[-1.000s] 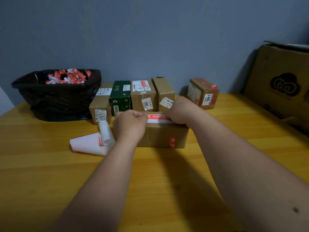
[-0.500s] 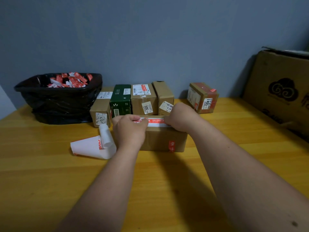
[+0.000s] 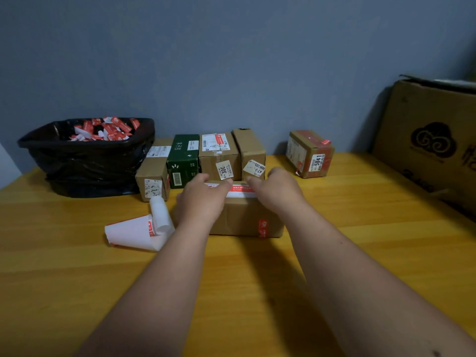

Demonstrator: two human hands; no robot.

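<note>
Yellow wooden counter [image 3: 77,279], grey wall behind. Brown box [image 3: 242,220] at centre, long axis left-right. Left hand [image 3: 203,199] and right hand [image 3: 279,191] lie released on top, pressing red-white label [image 3: 242,193] between them; both equally near.

**Setting.** A plain blue-grey wall [image 3: 231,60] fills the upper half of the view, beyond the left hand [image 3: 203,199] and the right hand [image 3: 278,191]. It is matte and unbroken, darkest toward its upper corners. Beneath and around both hands lies a wooden table [image 3: 77,279] of yellow-orange planks, grain running left to right, its far edge meeting the wall. Light is dim and soft; a broad, blurred shadow falls on the table nearer than the hands. Far left of the left hand, a pale sliver [image 3: 5,163] shows at the frame edge — wall or floor, undeterminable.
</note>
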